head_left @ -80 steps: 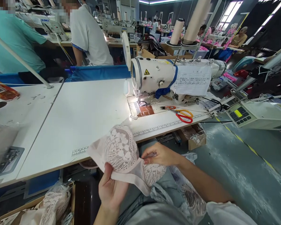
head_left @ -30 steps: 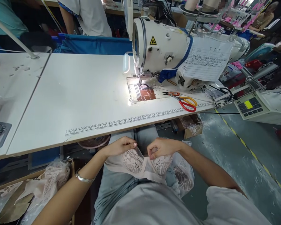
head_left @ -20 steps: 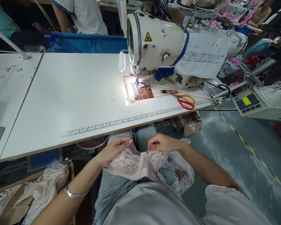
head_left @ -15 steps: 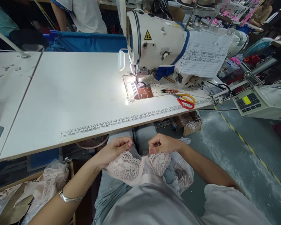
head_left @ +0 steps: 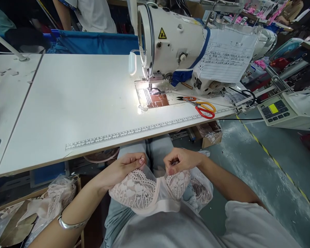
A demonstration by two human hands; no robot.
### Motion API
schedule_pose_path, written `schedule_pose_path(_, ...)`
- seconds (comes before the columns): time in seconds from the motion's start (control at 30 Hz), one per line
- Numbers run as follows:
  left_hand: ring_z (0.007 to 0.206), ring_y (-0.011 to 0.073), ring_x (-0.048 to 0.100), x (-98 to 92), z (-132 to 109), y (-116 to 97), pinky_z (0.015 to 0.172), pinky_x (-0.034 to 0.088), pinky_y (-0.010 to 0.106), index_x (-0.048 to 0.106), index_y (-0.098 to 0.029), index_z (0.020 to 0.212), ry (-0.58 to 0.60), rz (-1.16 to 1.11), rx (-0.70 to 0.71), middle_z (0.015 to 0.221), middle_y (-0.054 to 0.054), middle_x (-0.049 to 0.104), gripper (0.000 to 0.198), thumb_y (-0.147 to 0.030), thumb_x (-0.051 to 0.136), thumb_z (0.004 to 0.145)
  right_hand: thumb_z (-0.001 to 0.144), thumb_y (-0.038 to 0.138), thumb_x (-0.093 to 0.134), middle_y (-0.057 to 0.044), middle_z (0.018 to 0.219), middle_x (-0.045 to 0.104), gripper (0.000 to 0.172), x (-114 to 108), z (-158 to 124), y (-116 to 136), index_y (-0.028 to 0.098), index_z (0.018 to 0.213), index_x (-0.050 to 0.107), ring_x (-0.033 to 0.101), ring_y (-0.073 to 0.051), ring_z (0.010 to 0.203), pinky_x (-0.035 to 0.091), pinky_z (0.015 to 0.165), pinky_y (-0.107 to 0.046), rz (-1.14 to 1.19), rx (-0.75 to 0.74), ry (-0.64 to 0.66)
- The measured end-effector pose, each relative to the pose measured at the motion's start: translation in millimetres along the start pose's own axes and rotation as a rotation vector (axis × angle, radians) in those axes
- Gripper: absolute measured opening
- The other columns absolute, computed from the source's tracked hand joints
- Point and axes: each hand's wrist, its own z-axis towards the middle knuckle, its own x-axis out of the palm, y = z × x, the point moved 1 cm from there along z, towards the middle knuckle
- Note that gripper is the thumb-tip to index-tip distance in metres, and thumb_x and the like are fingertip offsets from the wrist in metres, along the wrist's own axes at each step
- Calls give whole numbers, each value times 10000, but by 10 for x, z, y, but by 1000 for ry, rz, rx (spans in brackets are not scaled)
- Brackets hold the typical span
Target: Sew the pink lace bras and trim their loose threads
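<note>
A pale pink lace bra is held over my lap, its two cups facing up and its lower band near my shirt. My left hand pinches the upper edge of the left cup between thumb and fingers. At the upper edge of the right cup, my right hand is closed on the fabric with curled fingers. Sheer material shows between the cups. The bra's straps and back are hidden or out of sight.
A white sewing machine stands on the white table, its lamp lit. Scissors with red and yellow handles lie beside a printed ruler. A control box is at right. Lace pieces fill a box at lower left.
The bra's lower edge has come up off my shirt and the cups show more fully. My left forearm has shifted slightly left. Both hands keep their hold.
</note>
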Motion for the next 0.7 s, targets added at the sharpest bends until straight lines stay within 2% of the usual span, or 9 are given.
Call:
schedule_pose_path(0.3,581,105,303,18,-18,-39,531,259,243,460,-187,645,1,20,-33,636,-45,356,483,-606,630,813,762,655,691,60,573,384,546,16,22,28,161,630,498,311,-71,540,263,514,-229,18,8,39)
schedule_pose_path(0.7,600,107,282,8,-5,-45,571,251,258,451,-187,656,20,35,-27,659,-50,344,475,-597,616,829,800,591,697,67,571,370,507,4,19,26,160,630,491,304,-60,522,248,512,-230,31,-13,57)
